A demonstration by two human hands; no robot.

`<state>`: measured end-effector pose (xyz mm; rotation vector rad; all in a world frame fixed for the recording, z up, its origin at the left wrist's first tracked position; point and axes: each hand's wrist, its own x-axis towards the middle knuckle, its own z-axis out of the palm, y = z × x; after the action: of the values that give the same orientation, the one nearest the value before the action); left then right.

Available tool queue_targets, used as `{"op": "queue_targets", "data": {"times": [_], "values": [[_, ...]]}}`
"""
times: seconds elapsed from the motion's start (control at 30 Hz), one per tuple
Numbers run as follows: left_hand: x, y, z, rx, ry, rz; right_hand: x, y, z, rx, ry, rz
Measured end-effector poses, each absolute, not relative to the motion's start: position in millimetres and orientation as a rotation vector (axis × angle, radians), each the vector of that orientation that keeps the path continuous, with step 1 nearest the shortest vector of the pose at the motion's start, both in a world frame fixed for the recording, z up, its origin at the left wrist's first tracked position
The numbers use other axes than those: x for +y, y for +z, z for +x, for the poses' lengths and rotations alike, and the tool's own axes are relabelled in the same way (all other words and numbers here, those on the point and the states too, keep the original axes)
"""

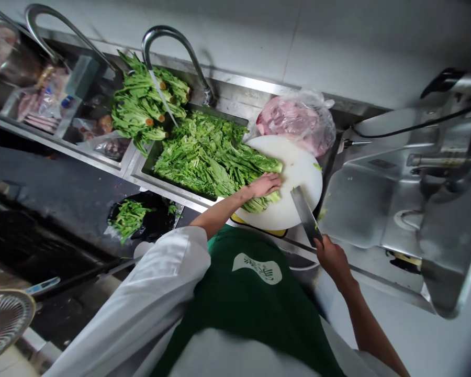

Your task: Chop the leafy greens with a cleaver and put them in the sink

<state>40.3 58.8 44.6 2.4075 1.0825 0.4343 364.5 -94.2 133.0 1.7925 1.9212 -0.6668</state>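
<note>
My right hand (pixel 333 259) grips the handle of a cleaver (pixel 305 212), its wide blade over the right side of a round white cutting board (pixel 304 162). On the board lies a bunch of long leafy greens (pixel 259 159), pale cut ends toward the blade. My left hand (pixel 267 184) rests over the stalks and holds them down, fingers bent together. The blade is apart from the stalks. Small green bits stick to the cleaver and board.
Cut greens (pixel 204 152) fill the sink left of the board, under a running faucet (pixel 172 31). Whole bunches (pixel 145 99) sit at its far left corner. Bagged meat (pixel 296 123) lies behind the board. A steel machine (pixel 361 204) stands right; a black bag (pixel 151 217) holds leaves below.
</note>
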Motion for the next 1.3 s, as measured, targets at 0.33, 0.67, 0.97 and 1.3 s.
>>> {"op": "queue_targets", "data": {"times": [0.33,0.67,0.97,1.3], "values": [[15.6,52.9,15.1,1.268,0.448,2.44,-87.1,128.1,352.6,1.952,-0.629,1.747],[19.2,67.4,4.2,1.248,0.687,2.322,-93.2,142.1,343.7,1.99,-0.508,1.72],[-74.5,53.6,23.6,1.933,1.043,1.96,-106.1,156.6,296.8,2.142,-0.483,1.488],[-43.0,35.1,51.7,1.852,0.723,2.185,-92.8,169.7,285.0,2.029,-0.467,1.474]]}}
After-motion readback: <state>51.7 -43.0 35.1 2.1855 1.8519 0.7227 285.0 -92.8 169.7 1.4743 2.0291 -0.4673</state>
